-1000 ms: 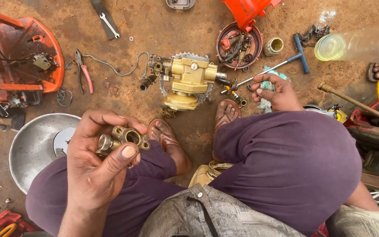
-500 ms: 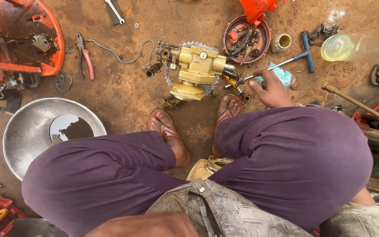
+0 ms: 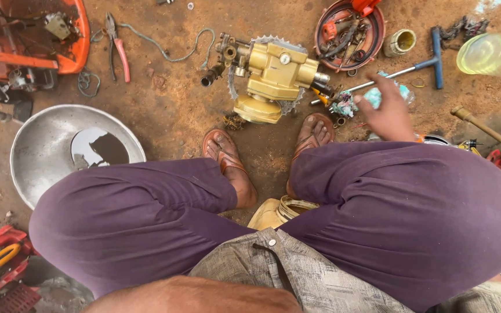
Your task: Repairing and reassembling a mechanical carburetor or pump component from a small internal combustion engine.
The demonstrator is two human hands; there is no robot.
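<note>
My right hand (image 3: pixel 385 113) reaches past my right knee to the ground, fingers apart, its tips over a teal rag (image 3: pixel 404 91) and a cluster of small parts (image 3: pixel 343 104). The hand is motion-blurred and nothing shows in its grip. A brass-coloured pump body (image 3: pixel 273 72) with a toothed ring stands on the dirt just left of it, in front of my sandalled feet. My left hand is out of view; only a stretch of bare arm (image 3: pixel 192 295) shows at the bottom edge. My purple-trousered knees fill the lower half.
A steel basin (image 3: pixel 36 156) with dark liquid lies at the left, near red-handled pliers (image 3: pixel 118 49) and an orange casing (image 3: pixel 68 43). Beyond the hand: a blue T-handle wrench (image 3: pixel 433 55), a red bowl's rim (image 3: pixel 319 28), a tape roll (image 3: pixel 400 42), a clear bottle (image 3: pixel 494 53).
My left hand, which held a small brass fitting in front of me a second ago, has dropped out of view. My right hand stays by the teal rag, fingers now spread.
</note>
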